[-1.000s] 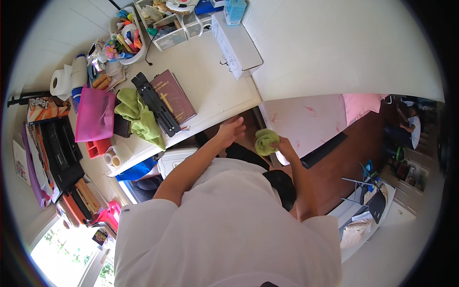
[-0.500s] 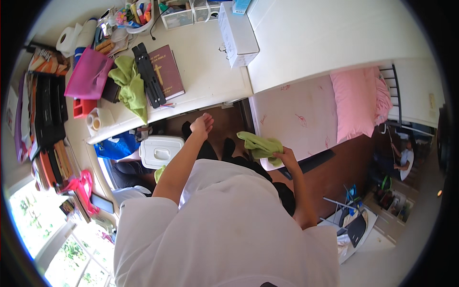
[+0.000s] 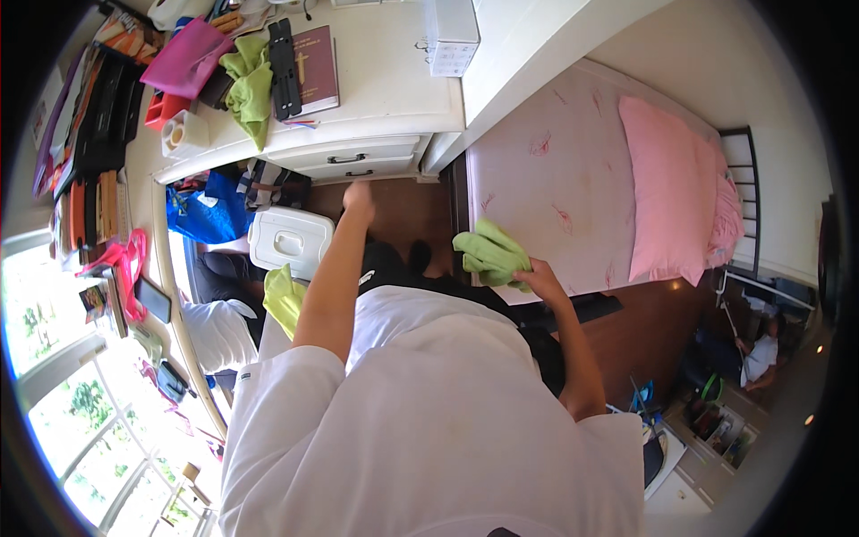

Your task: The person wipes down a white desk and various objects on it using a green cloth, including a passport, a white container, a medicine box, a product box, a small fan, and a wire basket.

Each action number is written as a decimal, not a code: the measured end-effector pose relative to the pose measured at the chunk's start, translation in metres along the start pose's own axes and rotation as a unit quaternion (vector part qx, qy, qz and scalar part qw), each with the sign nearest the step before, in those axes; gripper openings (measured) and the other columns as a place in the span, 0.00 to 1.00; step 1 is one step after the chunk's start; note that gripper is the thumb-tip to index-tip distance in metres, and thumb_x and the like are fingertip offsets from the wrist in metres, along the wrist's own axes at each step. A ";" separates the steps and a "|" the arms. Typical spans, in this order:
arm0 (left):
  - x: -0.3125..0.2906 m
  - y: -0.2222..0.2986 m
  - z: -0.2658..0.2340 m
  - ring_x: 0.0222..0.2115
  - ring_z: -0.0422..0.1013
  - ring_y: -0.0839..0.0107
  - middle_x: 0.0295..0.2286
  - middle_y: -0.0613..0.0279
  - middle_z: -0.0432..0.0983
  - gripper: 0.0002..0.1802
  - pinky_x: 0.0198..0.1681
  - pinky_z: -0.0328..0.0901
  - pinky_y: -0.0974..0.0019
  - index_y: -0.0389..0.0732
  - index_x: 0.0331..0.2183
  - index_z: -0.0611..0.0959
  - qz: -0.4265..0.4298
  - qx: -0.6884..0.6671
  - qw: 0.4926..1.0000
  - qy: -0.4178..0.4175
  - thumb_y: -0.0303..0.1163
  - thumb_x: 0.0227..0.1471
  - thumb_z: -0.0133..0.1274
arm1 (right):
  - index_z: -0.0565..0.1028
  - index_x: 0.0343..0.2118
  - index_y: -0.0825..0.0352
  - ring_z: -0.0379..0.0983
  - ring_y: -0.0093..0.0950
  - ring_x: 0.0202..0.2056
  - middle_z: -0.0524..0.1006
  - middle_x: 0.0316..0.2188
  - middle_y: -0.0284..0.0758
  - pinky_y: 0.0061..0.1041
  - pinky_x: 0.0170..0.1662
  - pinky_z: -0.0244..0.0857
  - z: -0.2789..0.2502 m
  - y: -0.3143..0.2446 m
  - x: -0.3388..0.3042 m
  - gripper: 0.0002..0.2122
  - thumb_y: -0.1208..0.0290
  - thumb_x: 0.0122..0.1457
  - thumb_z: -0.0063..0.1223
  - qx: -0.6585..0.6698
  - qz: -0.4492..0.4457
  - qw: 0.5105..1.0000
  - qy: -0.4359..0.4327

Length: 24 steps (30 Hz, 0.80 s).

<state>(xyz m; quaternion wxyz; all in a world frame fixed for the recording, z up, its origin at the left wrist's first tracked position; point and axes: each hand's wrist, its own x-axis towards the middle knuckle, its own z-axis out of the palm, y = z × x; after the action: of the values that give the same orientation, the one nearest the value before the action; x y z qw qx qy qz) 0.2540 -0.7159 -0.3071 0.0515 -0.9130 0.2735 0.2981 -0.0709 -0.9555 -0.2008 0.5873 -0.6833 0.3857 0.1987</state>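
My right hand [image 3: 540, 277] grips a bunched green cloth [image 3: 489, 252] by its edge, held up in front of the bed's near side. My left hand [image 3: 359, 202] is raised in front of the desk drawers, and I see nothing in it. Motion smears its fingers. Below that hand stands a white lidded container [image 3: 288, 242]. Beside my left forearm shows a yellow-green cloth [image 3: 284, 299], partly covered by the arm. Another green cloth [image 3: 249, 85] lies crumpled on the desk, its corner hanging over the front edge.
The white desk [image 3: 394, 98] holds a maroon book [image 3: 318, 67], a black folding stand [image 3: 284, 72] and a pink pouch [image 3: 188, 58]. A bed [image 3: 528, 170] with a pink pillow [image 3: 667, 188] stands at right. A blue bag [image 3: 210, 210] sits under the desk. A mirror-like area shows a person [image 3: 761, 358] at far right.
My view has shifted, showing the desk drawers. The left hand has turned and now looks blurred. The right hand still holds the green cloth, which hangs in a different fold.
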 end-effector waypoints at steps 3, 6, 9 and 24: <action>-0.075 -0.038 0.078 0.50 0.64 0.64 0.48 0.55 0.66 0.23 0.48 0.61 0.63 0.40 0.46 0.71 -0.093 -0.170 0.971 -0.143 0.38 0.47 0.47 | 0.73 0.38 0.73 0.71 0.23 0.32 0.76 0.30 0.33 0.23 0.38 0.65 -0.004 0.023 0.001 0.13 0.74 0.49 0.52 0.030 -0.038 0.999 -0.004; -0.151 -0.040 0.124 0.51 0.63 0.61 0.49 0.54 0.65 0.29 0.50 0.59 0.59 0.39 0.48 0.70 -0.228 -0.444 0.845 -0.194 0.46 0.47 0.47 | 0.74 0.38 0.73 0.71 0.23 0.32 0.76 0.30 0.34 0.23 0.38 0.65 -0.006 0.027 0.005 0.13 0.73 0.49 0.51 0.020 -0.028 0.999 -0.015; -0.201 -0.020 0.126 0.51 0.62 0.59 0.51 0.53 0.64 0.35 0.52 0.57 0.55 0.38 0.49 0.69 -0.298 -0.705 0.630 -0.136 0.54 0.46 0.47 | 0.74 0.38 0.73 0.71 0.23 0.32 0.76 0.30 0.34 0.23 0.38 0.65 -0.004 0.019 0.010 0.13 0.72 0.50 0.50 -0.011 -0.016 0.999 -0.031; -0.142 -0.076 0.116 0.06 0.57 0.83 0.08 0.71 0.66 0.30 0.07 0.51 0.82 0.47 0.09 0.70 -0.227 -0.739 0.375 -0.512 0.58 0.52 0.42 | 0.74 0.34 0.74 0.69 0.22 0.24 0.74 0.24 0.34 0.23 0.30 0.64 0.006 0.008 0.024 0.11 0.72 0.51 0.50 -0.075 -0.062 0.994 -0.054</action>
<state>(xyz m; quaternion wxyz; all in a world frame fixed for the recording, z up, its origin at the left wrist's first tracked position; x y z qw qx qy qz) 0.1388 -0.5552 -0.3261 -0.4474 -0.2897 -0.3511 0.7698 -0.0612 -0.9566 -0.2248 0.5654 -0.7364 0.2939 0.2272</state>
